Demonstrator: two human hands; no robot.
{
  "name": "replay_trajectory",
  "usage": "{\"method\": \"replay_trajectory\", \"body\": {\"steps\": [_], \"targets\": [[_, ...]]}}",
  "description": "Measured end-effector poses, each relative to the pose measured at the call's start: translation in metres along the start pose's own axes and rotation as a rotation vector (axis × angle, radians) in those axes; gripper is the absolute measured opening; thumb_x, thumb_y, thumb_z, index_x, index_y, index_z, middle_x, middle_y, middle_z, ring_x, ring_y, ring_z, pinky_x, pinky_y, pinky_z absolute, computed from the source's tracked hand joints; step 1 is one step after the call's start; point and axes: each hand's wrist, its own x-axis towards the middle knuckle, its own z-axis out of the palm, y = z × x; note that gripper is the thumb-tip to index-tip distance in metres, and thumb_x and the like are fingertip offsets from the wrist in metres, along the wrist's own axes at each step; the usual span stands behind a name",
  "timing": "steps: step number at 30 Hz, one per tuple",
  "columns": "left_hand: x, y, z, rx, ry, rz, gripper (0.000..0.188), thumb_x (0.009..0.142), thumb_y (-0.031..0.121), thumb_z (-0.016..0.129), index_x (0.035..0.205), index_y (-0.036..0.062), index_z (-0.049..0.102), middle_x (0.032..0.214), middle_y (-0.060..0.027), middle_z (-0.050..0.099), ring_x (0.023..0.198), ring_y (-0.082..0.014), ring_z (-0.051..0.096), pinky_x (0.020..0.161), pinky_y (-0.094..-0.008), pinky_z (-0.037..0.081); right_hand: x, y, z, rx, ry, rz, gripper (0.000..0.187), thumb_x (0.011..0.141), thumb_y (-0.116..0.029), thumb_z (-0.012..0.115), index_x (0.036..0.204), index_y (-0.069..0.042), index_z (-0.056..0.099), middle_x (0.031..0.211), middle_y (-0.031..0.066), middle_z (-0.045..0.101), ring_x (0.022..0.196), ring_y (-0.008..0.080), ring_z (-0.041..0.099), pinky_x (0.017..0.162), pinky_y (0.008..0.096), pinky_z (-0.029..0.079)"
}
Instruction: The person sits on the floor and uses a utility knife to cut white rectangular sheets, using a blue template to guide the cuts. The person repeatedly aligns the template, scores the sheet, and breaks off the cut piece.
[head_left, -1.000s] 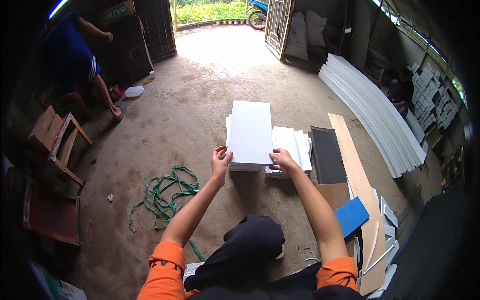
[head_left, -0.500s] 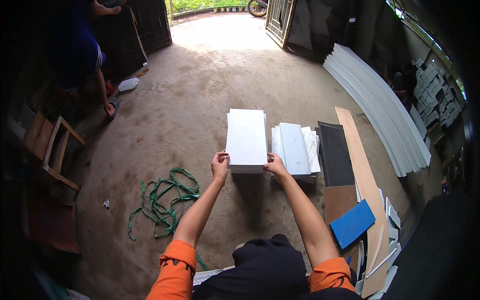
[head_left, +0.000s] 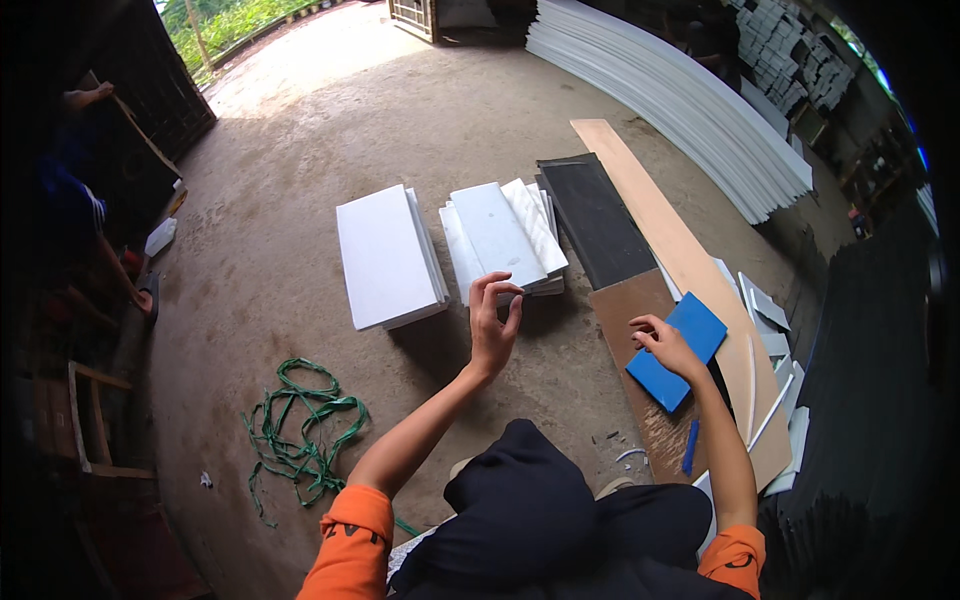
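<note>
My left hand (head_left: 490, 328) is raised in front of a short stack of pale sheets (head_left: 500, 235), fingers curved and apart, holding nothing. Over a blue rectangular slab (head_left: 703, 325) hovers my right hand (head_left: 664, 347), its fingers loosely bent and apart; contact with the slab cannot be made out. The slab lies across a brown board (head_left: 630, 330). A slim blue tool, like a box cutter (head_left: 690, 447), rests at that board's near end. Left of the pale sheets, a neat stack of white rectangular sheets (head_left: 382, 255) stands on the floor.
Green twine (head_left: 310, 430) lies tangled at left. A black sheet (head_left: 597, 215) and a long tan plank (head_left: 690, 240) stretch along the right, with white offcuts (head_left: 790, 400) beside them. Long white panels (head_left: 670, 100) are piled farther back. Another person's leg (head_left: 120, 265) is at far left.
Both hands have let go of the white stack and moved right, the right one as far as the blue slab. The view has swung to the right.
</note>
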Motion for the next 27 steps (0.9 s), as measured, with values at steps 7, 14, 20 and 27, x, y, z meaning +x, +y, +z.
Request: {"method": "replay_trajectory", "body": {"steps": [7, 14, 20, 27], "targets": [[-0.091, 0.03, 0.168, -0.258, -0.7, 0.055, 0.02, 0.07, -0.003, 0.057, 0.087, 0.0024, 0.05, 0.097, -0.0102, 0.048, 0.093, -0.0257, 0.047, 0.08, -0.0344, 0.038, -0.156, 0.197, -0.04, -0.014, 0.816, 0.289, 0.018, 0.081, -0.009, 0.05, 0.098, -0.002, 0.051, 0.089, 0.01, 0.057, 0.081, 0.0229, 0.056, 0.074, 0.031, 0.044], [-0.172, 0.036, 0.281, -0.209, -0.831, 0.06, 0.017, 0.07, -0.002, 0.055, 0.084, 0.0072, 0.052, 0.095, -0.0064, 0.052, 0.094, -0.0228, 0.047, 0.083, -0.0343, 0.031, -0.216, 0.271, 0.048, -0.26, 0.883, 0.475, 0.045, 0.073, -0.018, 0.063, 0.11, -0.002, 0.042, 0.099, 0.0182, 0.043, 0.093, 0.0352, 0.042, 0.082, 0.0425, 0.035], [-0.194, 0.036, 0.306, -0.13, -0.843, 0.076, 0.017, 0.071, -0.002, 0.053, 0.084, 0.0084, 0.052, 0.095, -0.0047, 0.052, 0.096, -0.0211, 0.047, 0.087, -0.0354, 0.027, -0.193, 0.272, 0.056, -0.35, 0.802, 0.504, 0.043, 0.073, -0.009, 0.06, 0.11, 0.0, 0.042, 0.098, 0.0173, 0.042, 0.091, 0.0327, 0.045, 0.079, 0.0411, 0.037], [-0.189, 0.047, 0.307, -0.314, -0.804, 0.006, 0.013, 0.072, -0.007, 0.05, 0.081, 0.0027, 0.051, 0.09, -0.0102, 0.051, 0.092, -0.025, 0.048, 0.081, -0.0353, 0.035, -0.244, 0.267, 0.044, -0.23, 1.119, 0.533, 0.036, 0.073, -0.004, 0.054, 0.106, 0.003, 0.041, 0.095, 0.0187, 0.038, 0.082, 0.0335, 0.048, 0.067, 0.0394, 0.043]]}}
